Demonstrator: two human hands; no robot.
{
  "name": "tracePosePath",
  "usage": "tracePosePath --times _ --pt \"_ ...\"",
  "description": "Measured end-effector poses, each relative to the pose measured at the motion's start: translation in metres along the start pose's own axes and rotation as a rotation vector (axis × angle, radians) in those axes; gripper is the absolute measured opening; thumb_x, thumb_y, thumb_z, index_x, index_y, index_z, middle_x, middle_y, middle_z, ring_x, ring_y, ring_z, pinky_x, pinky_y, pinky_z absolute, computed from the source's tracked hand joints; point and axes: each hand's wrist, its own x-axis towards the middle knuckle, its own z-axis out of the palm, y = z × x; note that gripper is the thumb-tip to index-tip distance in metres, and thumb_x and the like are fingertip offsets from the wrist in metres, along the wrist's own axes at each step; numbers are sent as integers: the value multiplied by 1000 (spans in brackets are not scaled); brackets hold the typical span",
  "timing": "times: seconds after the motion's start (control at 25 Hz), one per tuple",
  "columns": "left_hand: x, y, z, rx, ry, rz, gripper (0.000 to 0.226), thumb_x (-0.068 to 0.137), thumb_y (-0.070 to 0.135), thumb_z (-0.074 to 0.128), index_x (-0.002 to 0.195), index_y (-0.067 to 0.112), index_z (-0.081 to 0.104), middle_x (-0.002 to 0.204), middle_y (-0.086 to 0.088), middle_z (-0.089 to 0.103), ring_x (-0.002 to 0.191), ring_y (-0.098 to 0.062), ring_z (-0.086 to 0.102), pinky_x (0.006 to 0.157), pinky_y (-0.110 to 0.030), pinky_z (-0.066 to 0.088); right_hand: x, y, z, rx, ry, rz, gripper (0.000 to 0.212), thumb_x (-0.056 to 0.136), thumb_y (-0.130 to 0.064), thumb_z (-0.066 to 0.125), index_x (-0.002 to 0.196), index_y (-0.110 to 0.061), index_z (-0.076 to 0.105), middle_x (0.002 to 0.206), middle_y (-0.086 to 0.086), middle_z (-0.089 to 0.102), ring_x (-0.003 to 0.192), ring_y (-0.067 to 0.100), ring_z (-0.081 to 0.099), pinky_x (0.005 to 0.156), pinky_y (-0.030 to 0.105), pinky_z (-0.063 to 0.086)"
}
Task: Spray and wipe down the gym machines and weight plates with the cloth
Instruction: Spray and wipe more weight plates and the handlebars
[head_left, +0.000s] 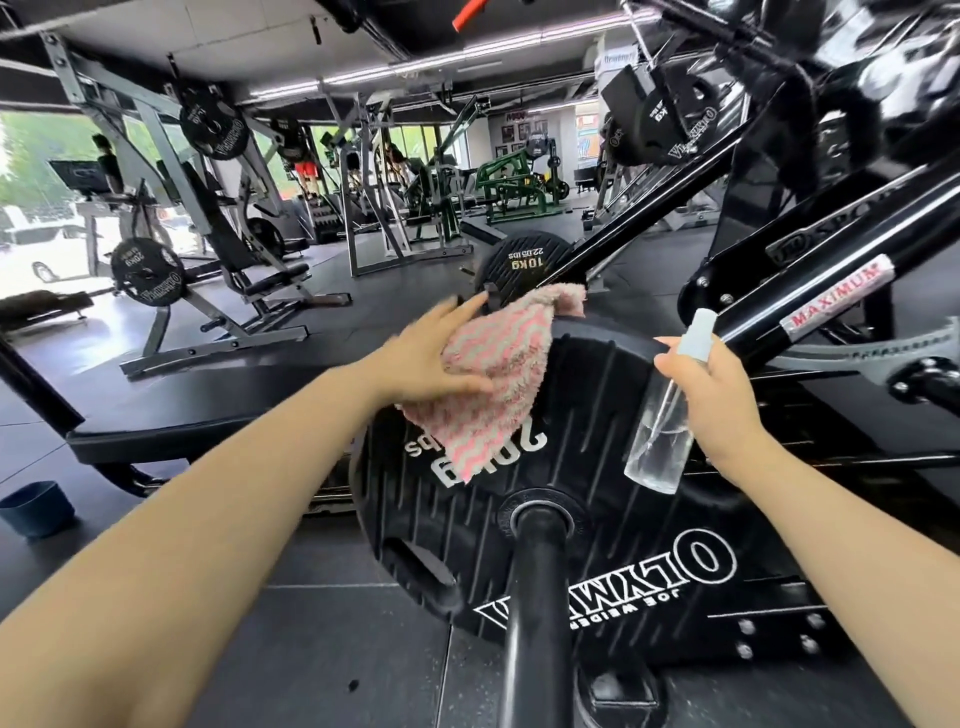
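Note:
A big black 20 kg weight plate (597, 530) hangs on a black bar (535, 613) of the machine in front of me. My left hand (431, 353) holds a pink and grey striped cloth (493, 384) against the plate's upper left edge, thumb under the cloth and fingers stretched over its top. My right hand (722, 400) grips a clear spray bottle (670, 415) just above the plate's upper right, nozzle end up. A smaller 10 kg plate (524, 260) stands behind the cloth.
The machine's black frame with a MAXIMUM label (836, 296) slants up on the right. A black bench pad (208, 410) lies to the left, a blue bucket (36, 509) on the floor at far left. Grey plate-loaded machines (218, 249) and people stand further back.

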Motion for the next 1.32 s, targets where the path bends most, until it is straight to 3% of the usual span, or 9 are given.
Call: tracePosePath --times 0.2,0.32,0.4,0.6,0.92,1.0,1.12,1.24,1.32 --pt "2 35 18 -121 478 -27 54 90 41 27 99 8 69 93 -14 70 92 -30 63 74 -33 37 -4 -1 1 -6 3 13 18 65 -44 51 82 -39 54 80 -12 54 83 13 52 88 42 42" --pt "20 67 6 -375 559 122 44 88 43 43 50 22 48 46 7 48 49 1 46 54 -25 34 -2 -1 0 -20 -8 13 17 66 -46 50 81 -40 55 79 -13 56 85 14 55 87 42 43" --pt "29 74 4 -342 518 218 48 78 53 52 59 10 58 56 -3 55 56 -4 46 56 -26 36 -2 -2 -1 -20 -8 19 16 66 -45 50 79 -38 54 75 -14 54 79 10 52 82 38 41" --pt "34 63 46 609 465 336 86 69 80 34 137 28 44 141 -11 46 129 -38 39 104 -60 26 -6 -2 -1 -26 11 9 28 66 -44 50 87 -26 54 74 -12 50 72 7 47 76 35 37" --pt "-1 44 122 838 568 553 43 91 23 38 128 3 45 132 -9 55 133 -29 36 115 -32 10 -4 1 -2 -69 11 -34 28 63 -49 50 85 -32 57 75 -13 52 77 14 49 79 39 40" --pt "-18 25 145 639 480 441 29 81 17 54 108 10 59 103 -5 69 106 -23 62 99 -20 39 -3 2 -2 -64 8 -46 18 64 -49 51 78 -38 51 75 -14 54 77 14 49 81 40 40" --pt "-29 16 137 0 -433 38 24 78 26 52 89 19 71 75 0 70 70 -18 65 63 -24 54 -3 5 -2 -62 8 -51 12 67 -45 51 75 -37 49 79 -16 55 78 14 48 83 42 40" --pt "-35 17 115 -89 -312 -42 31 88 21 44 104 11 68 73 -1 65 63 -11 63 56 -18 52 -3 7 -5 -40 -15 -64 17 60 -53 51 73 -42 49 83 -16 57 82 15 50 85 44 41" --pt "-43 6 105 -43 104 -66 37 88 23 63 118 3 56 80 9 58 62 10 56 61 -8 48 -5 8 -6 -12 -19 -72 18 57 -55 48 71 -43 50 84 -14 58 84 14 52 87 44 41"
